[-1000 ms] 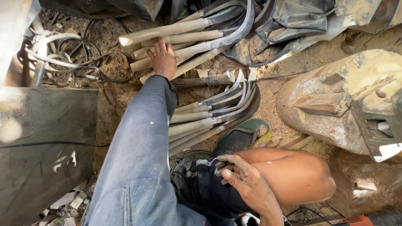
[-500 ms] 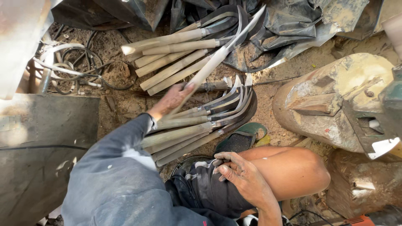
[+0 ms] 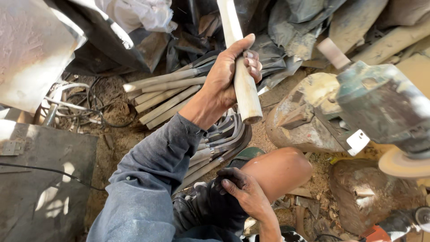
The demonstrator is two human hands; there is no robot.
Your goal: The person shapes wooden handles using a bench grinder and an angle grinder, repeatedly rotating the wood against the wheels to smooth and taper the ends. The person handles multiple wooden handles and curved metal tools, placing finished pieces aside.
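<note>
Head view: left hand point(image 3: 230, 74) around wooden handle point(image 3: 244, 85), angle grinder point(image 3: 385, 112) alongside.

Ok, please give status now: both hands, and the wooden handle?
Left hand gripping wooden handle, raised above tool pile. Right hand empty, resting by knee. Nothing blocking.

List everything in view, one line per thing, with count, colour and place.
Held handle: one, pale wood, gripped upright in left hand.
Handles pile: several, tan, on ground at centre left.
Curved blades: several, dark grey, beneath the left forearm.
Grinder: one, green, right.
Metal sheets: two, grey, left.
Cables: tangle, white and black, left.
Left hand: closed round held handle.
Right hand: empty, resting by the knee.
</note>
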